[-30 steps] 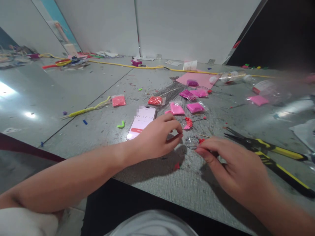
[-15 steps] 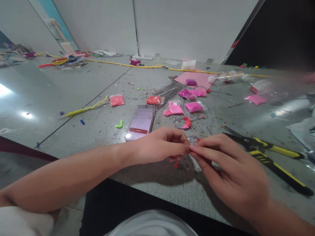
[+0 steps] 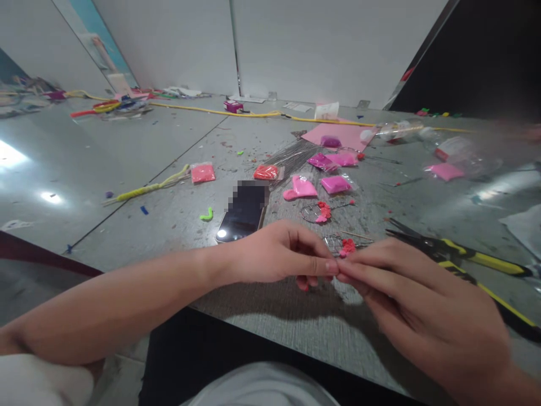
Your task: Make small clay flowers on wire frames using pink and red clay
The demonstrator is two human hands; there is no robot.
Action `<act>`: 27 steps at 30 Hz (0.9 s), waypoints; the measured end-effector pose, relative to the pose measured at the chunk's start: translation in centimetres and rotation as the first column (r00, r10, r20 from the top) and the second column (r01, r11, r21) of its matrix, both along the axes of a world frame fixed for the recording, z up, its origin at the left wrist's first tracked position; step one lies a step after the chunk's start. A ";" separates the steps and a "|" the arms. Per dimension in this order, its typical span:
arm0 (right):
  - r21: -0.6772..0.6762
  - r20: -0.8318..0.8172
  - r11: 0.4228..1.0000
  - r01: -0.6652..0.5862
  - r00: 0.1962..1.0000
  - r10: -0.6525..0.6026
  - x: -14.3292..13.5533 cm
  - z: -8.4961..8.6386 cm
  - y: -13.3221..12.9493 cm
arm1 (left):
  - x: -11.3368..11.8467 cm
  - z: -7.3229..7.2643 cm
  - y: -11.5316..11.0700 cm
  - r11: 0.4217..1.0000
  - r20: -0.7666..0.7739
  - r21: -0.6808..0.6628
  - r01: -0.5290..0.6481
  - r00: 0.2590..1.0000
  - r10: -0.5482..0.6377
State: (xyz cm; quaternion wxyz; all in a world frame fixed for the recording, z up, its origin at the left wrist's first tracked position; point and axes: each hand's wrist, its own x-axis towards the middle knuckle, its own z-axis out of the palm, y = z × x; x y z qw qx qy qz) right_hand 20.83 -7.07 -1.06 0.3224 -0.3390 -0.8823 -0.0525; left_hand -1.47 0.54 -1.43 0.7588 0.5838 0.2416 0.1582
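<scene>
My left hand (image 3: 287,256) is closed, thumb and forefinger pinched together near the table's front edge. Against its fingertips, my right hand (image 3: 431,304) pinches too. Whatever lies between them is too small and hidden to make out. A bit of red (image 3: 306,288) shows under my left fingers. Just beyond the fingertips lies a wire piece with a red clay-like cluster (image 3: 347,247), and beside it a thin stick (image 3: 356,235). Farther back rests a wire ring with red and pink petal-like bits (image 3: 323,212). A phone (image 3: 243,214) lies beyond my left wrist, its screen dark.
Black-and-yellow cutters (image 3: 465,254) lie beyond my right hand, partly covered by it. Pink clay-like packets (image 3: 336,184) and a bundle of thin wires (image 3: 291,158) are farther back. A yellow cord (image 3: 262,114) crosses the rear. A green bit (image 3: 206,214) lies left of the phone.
My right hand has shifted right and slightly toward me, and my left fingertips have moved a little right. More of the red cluster shows now. The phone's screen has gone from lit to dark.
</scene>
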 end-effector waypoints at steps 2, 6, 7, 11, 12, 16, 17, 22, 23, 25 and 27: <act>-0.019 -0.004 0.999 -0.035 0.999 0.035 0.0 0.3 -0.2 | 0.0 -0.1 0.0 1.000 0.011 -0.018 0.023 1.000 -0.023; -0.046 -0.041 0.995 -0.094 0.995 0.092 -0.2 0.8 -0.6 | -0.1 -0.4 -0.1 0.994 0.017 -0.053 0.091 0.996 -0.090; -0.050 -0.043 0.993 -0.105 0.994 0.103 -0.2 0.9 -0.7 | -0.1 -0.4 -0.1 0.993 0.007 -0.045 0.109 0.994 -0.109; -0.027 -0.076 0.999 -0.021 0.997 0.019 -0.3 0.5 -0.4 | -1.2 0.9 0.8 0.934 -0.091 0.357 0.020 0.996 0.013; -0.018 -0.089 0.999 0.031 0.995 -0.032 -0.4 0.3 -0.3 | -1.7 1.4 1.3 0.823 -0.110 0.566 -0.051 0.985 0.136; -0.030 -0.152 0.977 0.211 0.965 -0.213 -0.6 -0.8 0.2 | -3.9 3.4 3.4 0.136 -0.151 0.987 0.084 0.766 0.625; -0.046 -0.178 0.972 0.229 0.956 -0.233 -0.6 -1.0 0.2 | -4.4 3.7 3.9 0.089 -0.201 0.977 0.196 0.681 0.704; -0.163 -0.265 0.945 0.285 0.909 -0.320 -0.5 -1.5 0.4 | -5.9 3.7 4.9 0.260 -0.462 0.845 0.468 0.393 0.795; -0.181 -0.269 0.936 0.302 0.900 -0.343 -0.4 -1.5 0.4 | -5.9 3.6 4.9 0.282 -0.479 0.838 0.467 0.383 0.790; -0.201 -0.277 0.922 0.330 0.884 -0.377 -0.3 -1.6 0.4 | -5.8 3.3 4.9 0.260 -0.439 0.865 0.430 0.395 0.807; -0.206 -0.287 0.917 0.342 0.875 -0.390 -0.2 -1.6 0.3 | -5.2 3.0 4.5 0.194 -0.354 0.916 0.351 0.481 0.802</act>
